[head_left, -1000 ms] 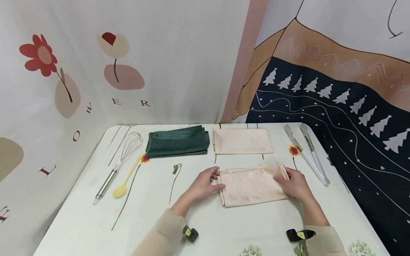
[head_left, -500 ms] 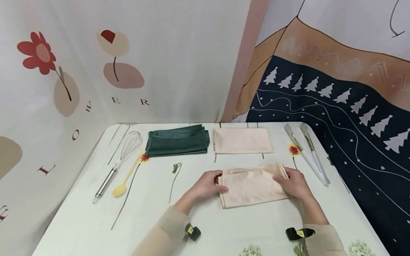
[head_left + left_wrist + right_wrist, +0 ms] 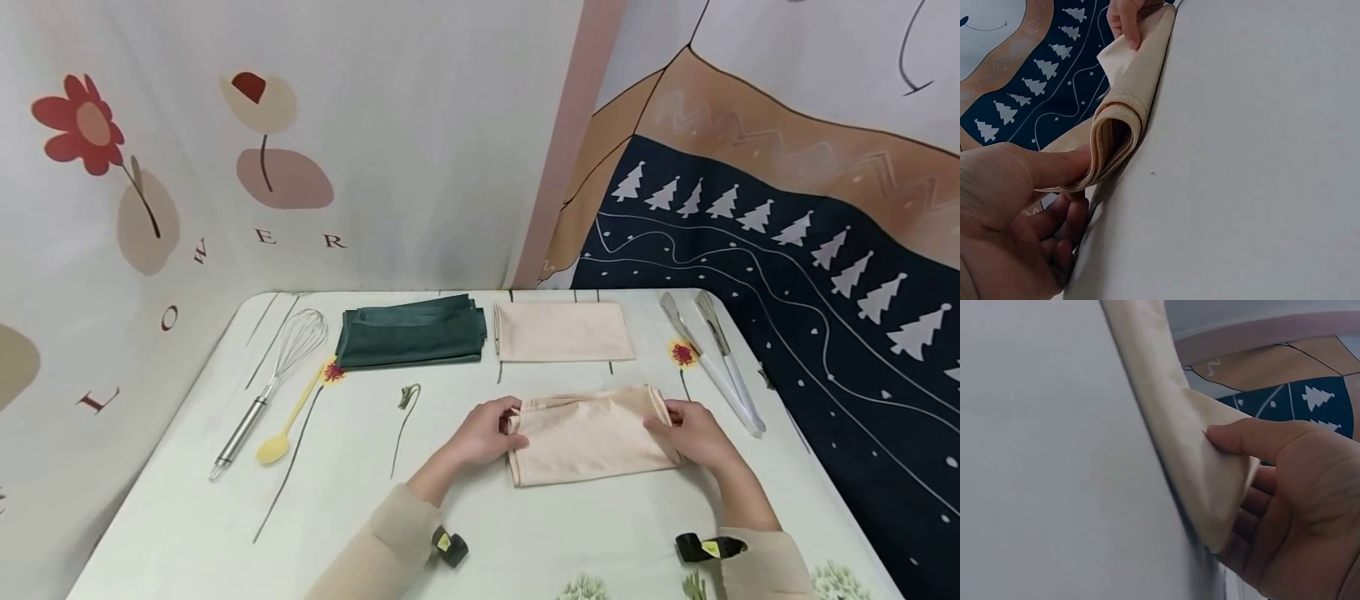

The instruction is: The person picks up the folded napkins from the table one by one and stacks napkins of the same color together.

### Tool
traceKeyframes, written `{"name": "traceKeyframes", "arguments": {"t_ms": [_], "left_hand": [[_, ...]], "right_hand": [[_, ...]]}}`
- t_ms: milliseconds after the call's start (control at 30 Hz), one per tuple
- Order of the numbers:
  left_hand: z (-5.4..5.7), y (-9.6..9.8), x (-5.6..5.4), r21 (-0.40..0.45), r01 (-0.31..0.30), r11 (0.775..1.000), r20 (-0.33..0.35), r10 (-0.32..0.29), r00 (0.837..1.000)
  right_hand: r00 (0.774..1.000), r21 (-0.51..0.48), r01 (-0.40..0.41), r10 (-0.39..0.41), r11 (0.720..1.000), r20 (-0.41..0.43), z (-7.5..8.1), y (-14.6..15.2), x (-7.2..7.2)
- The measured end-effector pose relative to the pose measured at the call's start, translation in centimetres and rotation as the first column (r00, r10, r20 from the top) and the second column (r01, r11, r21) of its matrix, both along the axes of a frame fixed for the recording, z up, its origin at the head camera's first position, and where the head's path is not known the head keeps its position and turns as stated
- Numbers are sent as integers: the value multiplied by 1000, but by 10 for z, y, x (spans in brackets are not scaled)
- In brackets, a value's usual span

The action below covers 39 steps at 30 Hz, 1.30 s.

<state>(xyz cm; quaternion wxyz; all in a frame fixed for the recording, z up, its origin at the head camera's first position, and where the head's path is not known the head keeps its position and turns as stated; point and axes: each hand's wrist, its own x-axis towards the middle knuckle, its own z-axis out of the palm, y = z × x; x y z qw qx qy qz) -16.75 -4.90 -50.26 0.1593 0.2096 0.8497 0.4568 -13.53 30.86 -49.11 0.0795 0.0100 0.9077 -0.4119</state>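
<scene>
A peach-coloured cloth (image 3: 592, 442), folded into a layered rectangle, lies on the table in front of the person. At its left end the left hand (image 3: 487, 433) pinches the layers, thumb on top and fingers beneath; the left wrist view shows the looped folds of the cloth (image 3: 1124, 125) beside that thumb. The right hand (image 3: 693, 432) grips the opposite end, its thumb pressing on the upper face. In the right wrist view the cloth (image 3: 1179, 425) bends up at the corner between thumb and fingers. Some fingertips are hidden under the cloth.
Behind lie a folded dark green cloth (image 3: 412, 333) and another folded peach cloth (image 3: 564, 332). A whisk (image 3: 266, 392) and a yellow spoon (image 3: 285, 425) rest on the left, metal-and-white tongs (image 3: 716, 367) on the right. Printed curtains stand behind the table (image 3: 337, 517).
The left hand has closed in on the cloth's left end, its fingers now gripping the edge. The right hand keeps its grip. The head view has shifted slightly.
</scene>
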Motion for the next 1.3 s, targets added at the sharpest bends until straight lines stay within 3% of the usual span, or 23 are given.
{"name": "traceKeyframes", "arguments": {"t_ms": [133, 267, 400, 433, 533, 667, 800, 967, 1133, 1300], "left_hand": [[0, 1, 1, 150, -103, 983, 142, 82, 986], [1, 3, 2, 285, -234, 930, 324, 136, 936], [1, 3, 4, 286, -242, 927, 390, 118, 913], [0, 3, 5, 279, -230, 932, 389, 110, 915], [-3, 2, 8, 224, -181, 957, 325, 102, 940], [-8, 3, 10, 136, -142, 981, 172, 118, 978], [-9, 5, 12, 134, -177, 975, 88, 166, 982], [-8, 5, 13, 154, -207, 966, 129, 188, 974], [-3, 3, 18, 115, -165, 980, 210, 138, 968], [0, 4, 24, 122, -120, 985, 235, 89, 968]], "right_hand": [[999, 9, -36, 36, 999, 28, 4, 8, 3], [996, -20, -45, 47, 999, 78, 6, 14, 5], [991, -49, -77, 82, 996, 106, 6, 22, 8], [990, -55, -94, 99, 994, 105, 5, 24, 8], [986, -74, -130, 137, 989, 99, 2, 27, 10], [987, -76, -154, 157, 985, 37, -6, 28, 13], [990, -93, -141, 138, 986, -32, -11, 24, 16], [993, -126, -114, 116, 985, 12, -10, 22, 17], [982, -202, -106, 135, 974, 133, -5, 24, 19], [976, -250, -109, 151, 962, 156, -5, 25, 20]]}}
